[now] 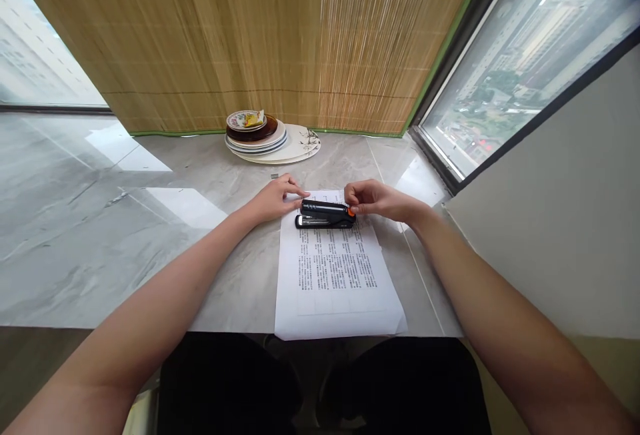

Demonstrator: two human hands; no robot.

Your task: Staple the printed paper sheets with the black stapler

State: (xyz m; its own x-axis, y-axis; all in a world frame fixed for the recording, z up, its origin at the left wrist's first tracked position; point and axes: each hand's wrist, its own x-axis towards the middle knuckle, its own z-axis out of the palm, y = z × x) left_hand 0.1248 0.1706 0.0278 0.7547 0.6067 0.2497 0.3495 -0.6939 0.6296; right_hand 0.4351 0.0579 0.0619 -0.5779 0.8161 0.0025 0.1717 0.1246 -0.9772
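Note:
A black stapler [325,213] with an orange part at its right end lies across the upper part of the printed sheets [340,308]. Its arm is raised at the left, leaving a gap above the metal base. My right hand [373,198] pinches the orange end, with the thumb below and the other fingers curled. On the left, my left hand [277,198] rests at the paper's top left corner, fingers stretched out and the thumb beside the stapler's front end. A small grey piece [275,175], perhaps a strip of staples, lies on the counter beyond that hand.
Stacked plates [255,145] stand at the back of the grey marble counter [150,241], against a bamboo blind [240,41]. A window [520,81] and a white wall [565,208] border the right side. The paper's lower end hangs slightly over the counter's front edge.

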